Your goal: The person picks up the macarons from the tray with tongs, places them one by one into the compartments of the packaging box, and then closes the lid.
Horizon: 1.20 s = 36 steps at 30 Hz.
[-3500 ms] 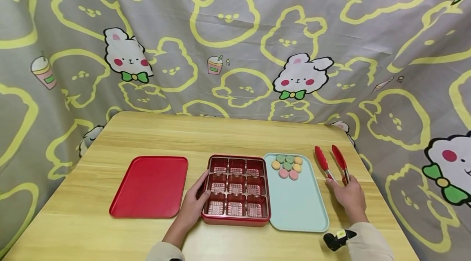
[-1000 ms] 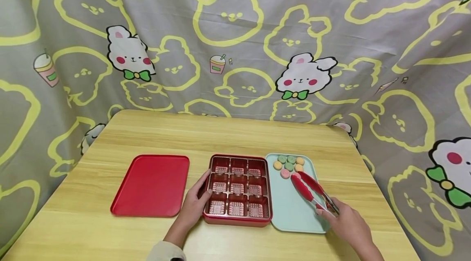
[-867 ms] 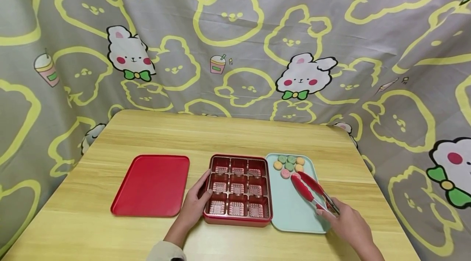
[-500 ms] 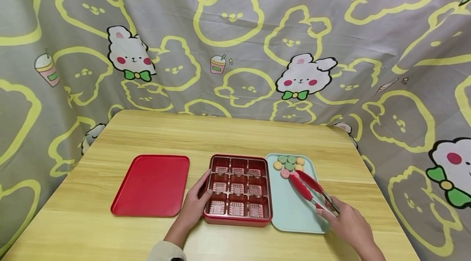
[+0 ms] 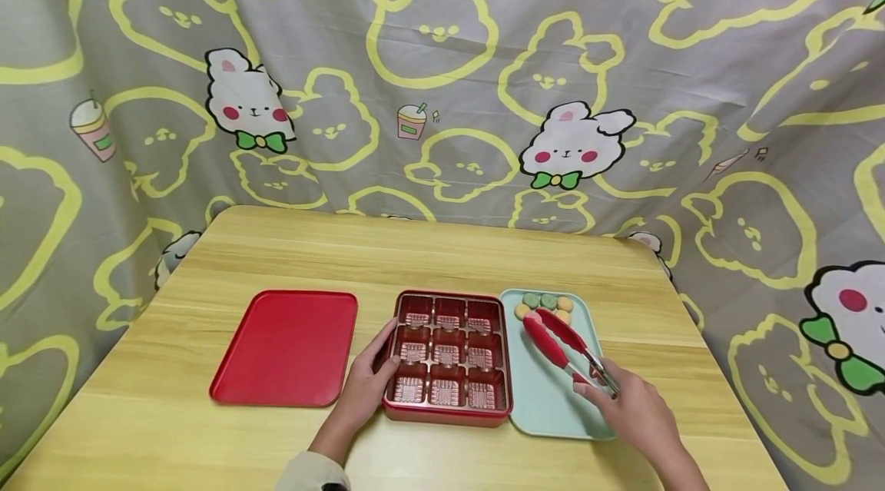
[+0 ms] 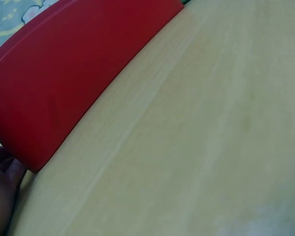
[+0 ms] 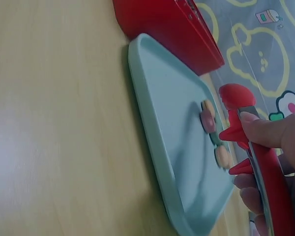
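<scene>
My left hand point(image 5: 362, 379) holds the left side of a red box point(image 5: 445, 418), thumb on the rim and fingers along the wall; the box has a divided insert of small square compartments. The right hand point(image 5: 636, 406) grips tongs point(image 5: 553, 341) with red scalloped tips and metal arms. Their tips hover over the far part of a pale mint tray point(image 5: 553, 414). Green macarons point(image 5: 548, 300) and yellow macarons point(image 5: 564, 304) sit there. A pink macaron point(image 7: 207, 121) shows on the tray in the right wrist view. Something pinkish shows at the tong tips; I cannot tell if they hold it.
A flat red tray or lid point(image 5: 283, 349) lies on the wooden table point(image 5: 415, 253) left of the box. The mint tray stands right against the box. A patterned curtain point(image 5: 449, 91) hangs behind the table and along both sides.
The right hand took the tongs from the table's right side to the pink macarons, then raised them up and left over the tray. The left hand stays on the box.
</scene>
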Motion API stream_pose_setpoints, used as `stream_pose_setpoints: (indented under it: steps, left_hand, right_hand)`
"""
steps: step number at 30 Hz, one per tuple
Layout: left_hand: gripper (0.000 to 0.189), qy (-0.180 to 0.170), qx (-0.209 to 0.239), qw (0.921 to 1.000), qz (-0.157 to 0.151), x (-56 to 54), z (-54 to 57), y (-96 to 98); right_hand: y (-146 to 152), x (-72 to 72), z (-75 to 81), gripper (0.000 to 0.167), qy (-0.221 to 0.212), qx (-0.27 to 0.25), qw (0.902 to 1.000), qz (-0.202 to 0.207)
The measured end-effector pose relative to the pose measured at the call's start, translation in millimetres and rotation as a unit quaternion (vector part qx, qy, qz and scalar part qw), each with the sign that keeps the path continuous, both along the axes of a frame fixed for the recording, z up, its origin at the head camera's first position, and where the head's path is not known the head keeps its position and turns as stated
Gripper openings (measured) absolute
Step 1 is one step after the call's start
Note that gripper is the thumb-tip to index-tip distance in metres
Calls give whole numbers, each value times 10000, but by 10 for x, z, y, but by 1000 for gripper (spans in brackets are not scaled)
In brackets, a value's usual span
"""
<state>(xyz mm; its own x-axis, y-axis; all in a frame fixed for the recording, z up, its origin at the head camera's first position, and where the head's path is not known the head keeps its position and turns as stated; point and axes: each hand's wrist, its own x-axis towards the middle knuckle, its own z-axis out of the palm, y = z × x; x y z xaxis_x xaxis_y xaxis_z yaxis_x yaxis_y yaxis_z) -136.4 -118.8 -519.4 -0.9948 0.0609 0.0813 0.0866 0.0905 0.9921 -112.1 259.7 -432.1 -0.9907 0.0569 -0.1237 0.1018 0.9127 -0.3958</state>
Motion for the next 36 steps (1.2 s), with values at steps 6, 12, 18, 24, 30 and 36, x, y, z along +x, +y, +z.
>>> stream_pose_setpoints:
  steps: [6, 12, 18, 24, 30, 36]
  left_hand:
    - [59, 39, 90, 9999, -56, 0, 7, -3]
    - [58, 79, -21, 10000, 13, -2, -2, -5]
    - [59, 70, -158, 9998, 79, -5, -16, -12]
    - [59, 21, -292, 9995, 148, -7, -26, -13]
    - [58, 44, -309, 9994, 155, -12, -17, -2]
    - [58, -34, -245, 9996, 164, -8, -15, -2]
  right_hand:
    - [-99, -44, 15, 86, 170, -105, 9998, 64]
    - [-197, -66, 50, 82, 299, -228, 9992, 156]
    - [-286, -84, 78, 81, 258, -253, 9989, 286]
    - [-365, -112, 88, 77, 240, -203, 9984, 462]
    - [-420, -151, 66, 73, 87, -198, 9987, 470]
    - [-426, -165, 54, 71, 144, -237, 9984, 494]
